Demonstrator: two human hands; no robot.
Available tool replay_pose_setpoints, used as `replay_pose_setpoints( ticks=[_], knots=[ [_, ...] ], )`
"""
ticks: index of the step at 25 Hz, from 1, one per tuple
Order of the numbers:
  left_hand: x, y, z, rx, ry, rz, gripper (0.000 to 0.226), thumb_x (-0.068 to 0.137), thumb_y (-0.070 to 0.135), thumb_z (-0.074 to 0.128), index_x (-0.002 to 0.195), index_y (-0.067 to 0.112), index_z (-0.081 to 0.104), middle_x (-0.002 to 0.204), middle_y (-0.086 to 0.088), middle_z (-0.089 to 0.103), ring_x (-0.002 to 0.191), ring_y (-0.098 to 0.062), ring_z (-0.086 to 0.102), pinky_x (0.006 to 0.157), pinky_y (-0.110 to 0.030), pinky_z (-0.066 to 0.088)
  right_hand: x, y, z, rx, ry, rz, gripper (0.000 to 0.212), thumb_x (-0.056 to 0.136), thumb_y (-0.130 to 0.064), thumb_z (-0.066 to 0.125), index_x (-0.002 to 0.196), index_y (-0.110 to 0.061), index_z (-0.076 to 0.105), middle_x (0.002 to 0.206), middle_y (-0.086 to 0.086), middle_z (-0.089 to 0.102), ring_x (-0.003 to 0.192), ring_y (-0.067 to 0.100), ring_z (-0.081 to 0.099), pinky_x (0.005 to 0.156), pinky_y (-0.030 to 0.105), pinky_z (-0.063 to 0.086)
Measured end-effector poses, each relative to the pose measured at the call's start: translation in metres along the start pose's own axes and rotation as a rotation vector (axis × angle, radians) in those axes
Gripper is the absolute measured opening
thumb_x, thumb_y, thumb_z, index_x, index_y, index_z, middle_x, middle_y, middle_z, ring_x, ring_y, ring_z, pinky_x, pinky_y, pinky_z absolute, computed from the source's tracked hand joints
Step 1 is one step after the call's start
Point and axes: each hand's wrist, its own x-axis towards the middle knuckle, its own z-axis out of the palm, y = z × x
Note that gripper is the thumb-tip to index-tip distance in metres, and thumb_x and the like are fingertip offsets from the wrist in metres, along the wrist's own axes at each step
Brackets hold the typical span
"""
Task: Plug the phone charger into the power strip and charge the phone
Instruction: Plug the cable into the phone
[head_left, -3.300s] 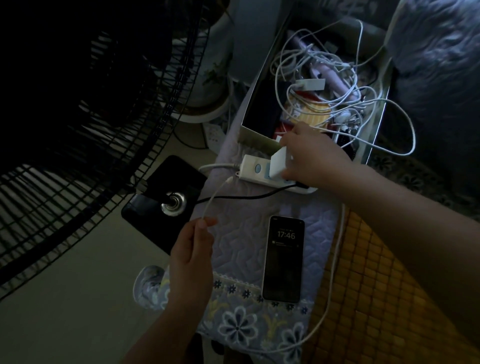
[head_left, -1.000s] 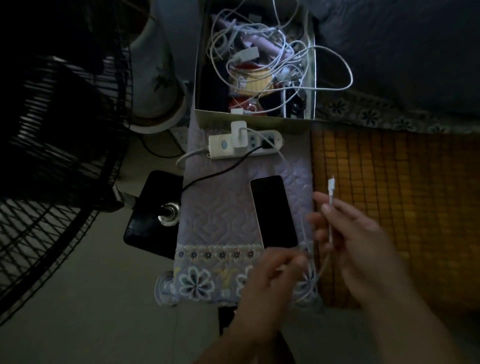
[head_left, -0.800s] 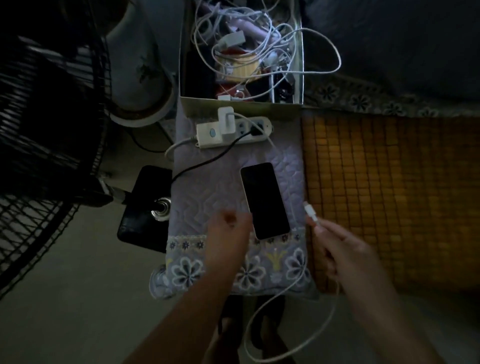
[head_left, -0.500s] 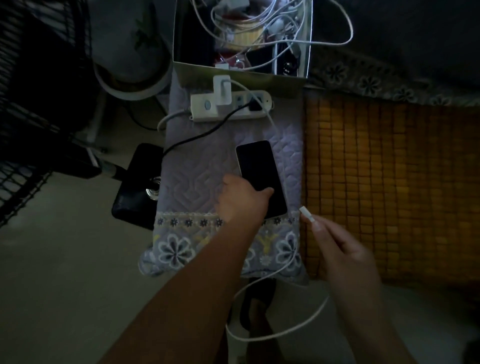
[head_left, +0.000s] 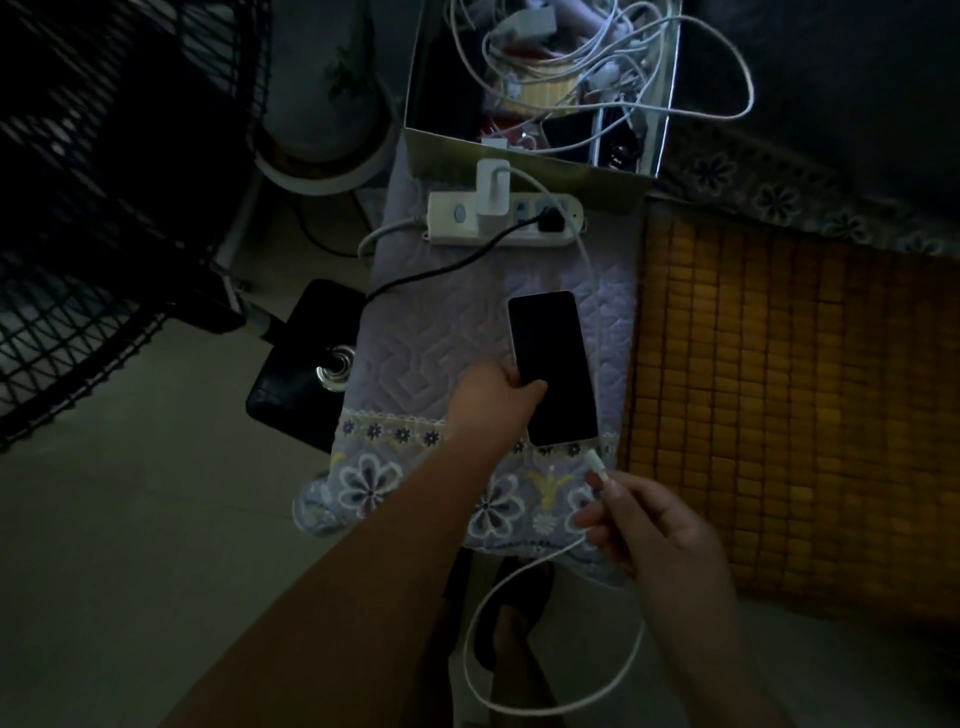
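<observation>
A white-edged phone (head_left: 553, 364) with a dark screen lies on the quilted lilac cloth (head_left: 441, 322). My left hand (head_left: 493, 402) grips its lower left edge, thumb on the screen. My right hand (head_left: 654, 530) pinches the white charging cable (head_left: 519, 577) just behind its plug (head_left: 596, 462), which points at the phone's bottom edge, a short gap away. The white charger brick (head_left: 492, 195) sits plugged into the white power strip (head_left: 506, 218) at the far end of the cloth. The cable runs from the brick down the phone's right side and loops below my hands.
An open box (head_left: 540, 78) of tangled white cables stands behind the strip. A black plug with its cord (head_left: 549, 223) also sits in the strip. A black fan base (head_left: 306, 364) and fan grille (head_left: 104, 208) are on the left, a bamboo mat (head_left: 789, 415) on the right.
The charger brick went into the strip earlier and my hands gathered the cable. My left hand has moved onto the phone, and my right hand has brought the plug close to the phone's bottom edge.
</observation>
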Motion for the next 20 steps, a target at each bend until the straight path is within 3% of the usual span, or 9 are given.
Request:
replay_pose_setpoints(
  ticks=[3, 5, 7, 11, 14, 17, 20],
  knots=[
    [-0.009, 0.008, 0.017, 0.217, 0.128, -0.049, 0.079, 0.064, 0.062, 0.07, 0.113, 0.008, 0.043, 0.112, -0.013, 0.057, 0.101, -0.032, 0.06, 0.076, -0.04, 0.05, -0.001, 0.005, 0.005, 0.046, -0.002, 0.018, 0.02, 0.093, -0.019, 0.052, 0.087, -0.019, 0.071, 0.064, -0.001, 0.073, 0.054, 0.002, 0.061, 0.048, 0.013, 0.048],
    [-0.012, 0.015, 0.031, 0.425, 0.19, -0.046, 0.088, 0.061, 0.066, 0.071, 0.117, 0.007, 0.038, 0.12, -0.017, 0.055, 0.109, -0.035, 0.056, 0.081, -0.043, 0.047, -0.001, 0.007, 0.008, 0.078, 0.009, 0.027, 0.02, 0.093, -0.017, 0.052, 0.087, -0.017, 0.071, 0.062, -0.001, 0.072, 0.052, 0.002, 0.059, 0.048, 0.013, 0.048],
    [-0.007, 0.016, 0.035, 0.416, 0.229, -0.055, 0.084, 0.062, 0.06, 0.074, 0.115, 0.007, 0.038, 0.119, -0.018, 0.058, 0.108, -0.036, 0.058, 0.084, -0.045, 0.046, 0.0, 0.007, 0.008, 0.099, 0.013, 0.033, 0.019, 0.093, -0.016, 0.052, 0.088, -0.015, 0.071, 0.062, -0.001, 0.072, 0.052, 0.002, 0.059, 0.047, 0.013, 0.048],
    [0.0, -0.003, 0.03, -0.099, 0.04, 0.049, 0.05, 0.078, 0.04, 0.07, 0.114, 0.01, 0.057, 0.11, -0.013, 0.07, 0.099, -0.03, 0.066, 0.082, -0.04, 0.055, 0.003, 0.004, 0.001, 0.111, 0.009, 0.061, 0.018, 0.091, -0.014, 0.056, 0.085, -0.017, 0.073, 0.069, 0.001, 0.075, 0.056, 0.005, 0.064, 0.048, 0.014, 0.049],
    [-0.006, -0.017, 0.018, -0.468, 0.035, -0.047, 0.028, 0.082, 0.03, 0.069, 0.104, 0.013, 0.063, 0.106, -0.013, 0.072, 0.091, -0.027, 0.069, 0.074, -0.039, 0.058, 0.002, 0.001, -0.001, 0.094, 0.006, 0.069, 0.016, 0.088, -0.018, 0.061, 0.085, -0.026, 0.075, 0.078, 0.0, 0.077, 0.065, 0.008, 0.07, 0.054, 0.014, 0.052],
    [-0.011, -0.022, -0.011, -0.834, 0.002, -0.111, 0.032, 0.081, 0.027, 0.07, 0.11, 0.015, 0.063, 0.106, -0.012, 0.073, 0.083, -0.025, 0.072, 0.057, -0.032, 0.057, 0.003, 0.0, 0.01, 0.121, 0.007, 0.117, 0.011, 0.085, -0.015, 0.065, 0.089, -0.019, 0.074, 0.079, 0.002, 0.077, 0.072, 0.013, 0.073, 0.057, 0.016, 0.054],
    [-0.018, -0.013, -0.037, -1.043, -0.082, -0.04, 0.036, 0.082, 0.018, 0.069, 0.117, 0.013, 0.062, 0.101, -0.005, 0.076, 0.087, -0.021, 0.074, 0.064, -0.034, 0.059, 0.002, -0.005, 0.027, 0.152, -0.019, 0.147, 0.011, 0.083, -0.009, 0.067, 0.088, -0.018, 0.071, 0.077, 0.002, 0.077, 0.072, 0.015, 0.074, 0.058, 0.017, 0.055]
  ],
)
